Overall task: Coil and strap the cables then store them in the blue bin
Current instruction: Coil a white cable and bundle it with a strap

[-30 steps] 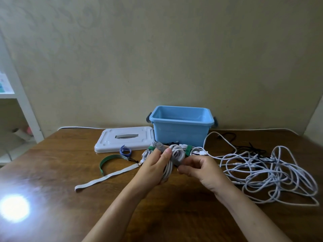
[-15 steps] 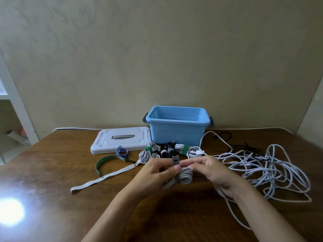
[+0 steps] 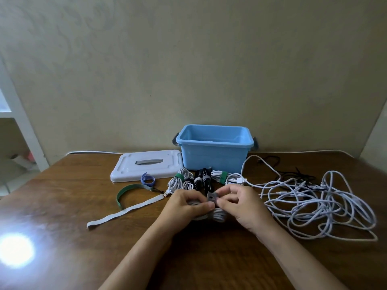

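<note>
White cable wound into a tight coil [image 3: 217,214] sits low between both hands, just above the brown wooden desk [image 3: 62,206]. The left hand [image 3: 186,206] wraps the coil with its fingers [image 3: 206,205] closed around the loops, likely to stop them springing apart. The right hand [image 3: 240,204] pinches the end of a grey fastening strap [image 3: 211,197] that stands up from the coil, so the step in hand looks like cinching this bundle.

Behind the hands, several already strapped coils [image 3: 199,180], white and black with green and grey bands, lie just in front of the open blue plastic bin [image 3: 213,155], not yet inside it. The bin's white lid [image 3: 146,167] lies flat beside it on the left, leaving the opening free. Spare straps wait near the left hand: a rolled blue one [image 3: 147,179], a curved green one [image 3: 129,190] and a long flat grey one [image 3: 125,210]. A large loose tangle of white cable [image 3: 318,204] sprawls on the right, so much coiling remains.

Polished wood throws back a bright lamp glare [image 3: 14,250] at the near left. A plain beige wall [image 3: 188,70] backs the desk, and a white shelf unit [image 3: 18,122] stands at the far left.
</note>
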{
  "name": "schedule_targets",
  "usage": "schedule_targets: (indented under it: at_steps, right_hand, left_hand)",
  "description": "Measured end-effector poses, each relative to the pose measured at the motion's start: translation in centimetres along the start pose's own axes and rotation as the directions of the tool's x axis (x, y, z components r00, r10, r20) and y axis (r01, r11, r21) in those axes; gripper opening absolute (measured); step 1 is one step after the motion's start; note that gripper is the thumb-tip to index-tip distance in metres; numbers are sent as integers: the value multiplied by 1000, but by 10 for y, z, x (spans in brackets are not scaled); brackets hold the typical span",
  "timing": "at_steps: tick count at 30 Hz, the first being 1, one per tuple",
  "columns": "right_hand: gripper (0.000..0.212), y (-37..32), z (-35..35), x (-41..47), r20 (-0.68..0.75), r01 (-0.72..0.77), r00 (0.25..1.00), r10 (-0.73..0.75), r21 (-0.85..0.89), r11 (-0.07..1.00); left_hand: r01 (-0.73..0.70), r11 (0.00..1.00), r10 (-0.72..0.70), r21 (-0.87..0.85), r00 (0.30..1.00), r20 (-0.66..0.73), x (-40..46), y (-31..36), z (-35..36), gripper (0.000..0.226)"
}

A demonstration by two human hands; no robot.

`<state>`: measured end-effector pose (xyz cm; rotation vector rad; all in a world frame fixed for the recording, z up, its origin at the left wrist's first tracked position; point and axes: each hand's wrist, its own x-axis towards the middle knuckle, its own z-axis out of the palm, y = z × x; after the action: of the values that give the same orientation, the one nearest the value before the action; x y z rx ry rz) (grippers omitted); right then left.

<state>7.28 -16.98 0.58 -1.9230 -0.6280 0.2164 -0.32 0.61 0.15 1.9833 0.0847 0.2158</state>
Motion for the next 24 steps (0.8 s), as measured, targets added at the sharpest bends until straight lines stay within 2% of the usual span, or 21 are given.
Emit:
schedule_targets:
  at_steps: [2,7,10,14,20,24]
  right_hand:
    - [12,2,2,0,-23,25,999,-26,-31,999]
    - [17,6,3,1,-71,74,995,-75,-24,997]
    - [21,8,3,1,-78,112,990,-120,-107,988]
    - [16,7,5,-1,-70,166,979,-190,-262,951]
    - [45,-2,6,-6,-67,202,970,-234,-314,928]
    - [50,-2,3,-5,-38,223,969,-245,-297,928]
  left_hand:
    - [22,999,-23,-43,999,-24,1,-2,1,10]
    - [30,996,-36,-89,997,-64,2,-4,7,7]
    - [45,994,-52,-96,996,-74,1,-5,10,8]
    - [97,988,-106,-118,992,-70,-1,-1,12,13]
    - [145,976,-154,-160,987,-47,0,1,10,16]
    - [125,975,-139,-183,988,-66,-1,4,12,14]
